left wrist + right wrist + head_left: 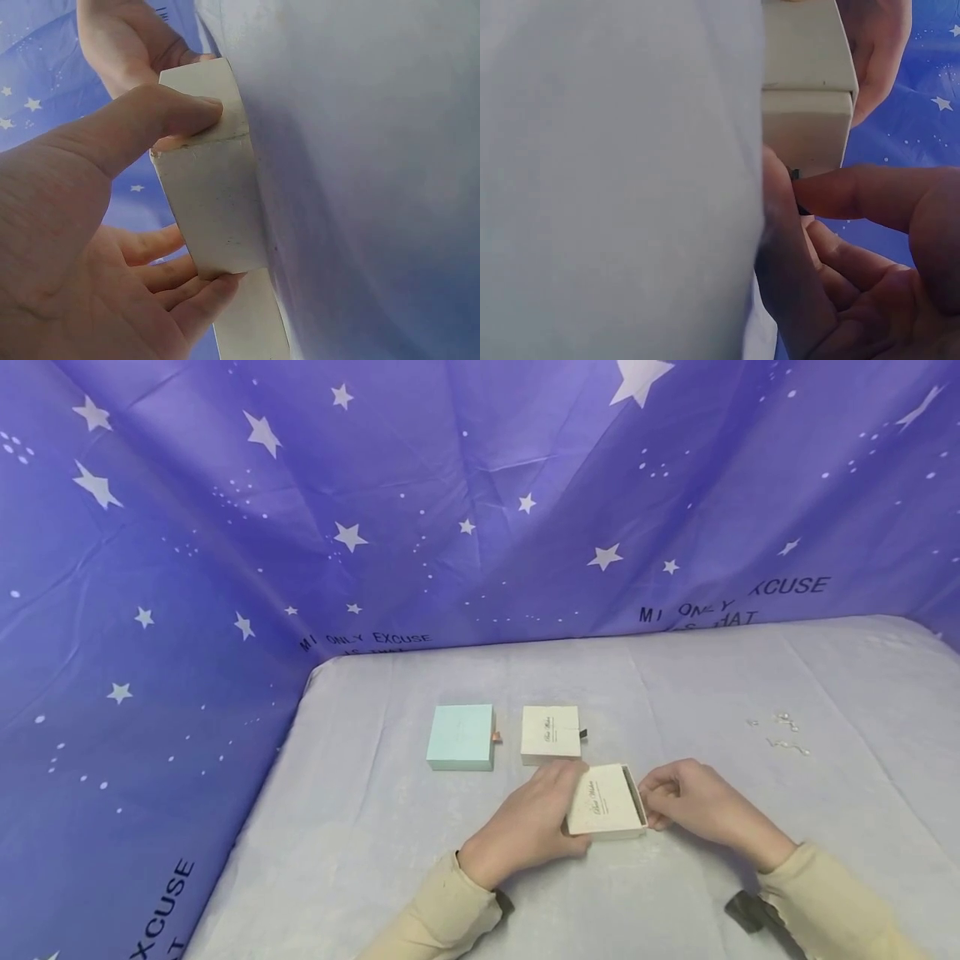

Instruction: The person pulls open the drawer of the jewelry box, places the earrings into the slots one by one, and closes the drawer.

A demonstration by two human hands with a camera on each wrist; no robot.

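A cream drawer-style gift box [611, 802] with dark lettering on its lid lies on the bed-like surface. My left hand [528, 818] grips its left end, with the thumb on the near side and the fingers round the far side. At the box's right end, my right hand [697, 802] pinches a small black pull tab [803, 211] between thumb and finger. The drawer [806, 124] sticks out a little from the sleeve, and a dark gap shows inside. The drawer's contents cannot be made out.
Behind the held box stands another cream box [550, 733] with a black tab. Left of that is a mint-green box [461, 737] with an orange tab. Several small shiny jewellery pieces [787, 747] lie at the right. A purple starry curtain [480, 527] hangs behind.
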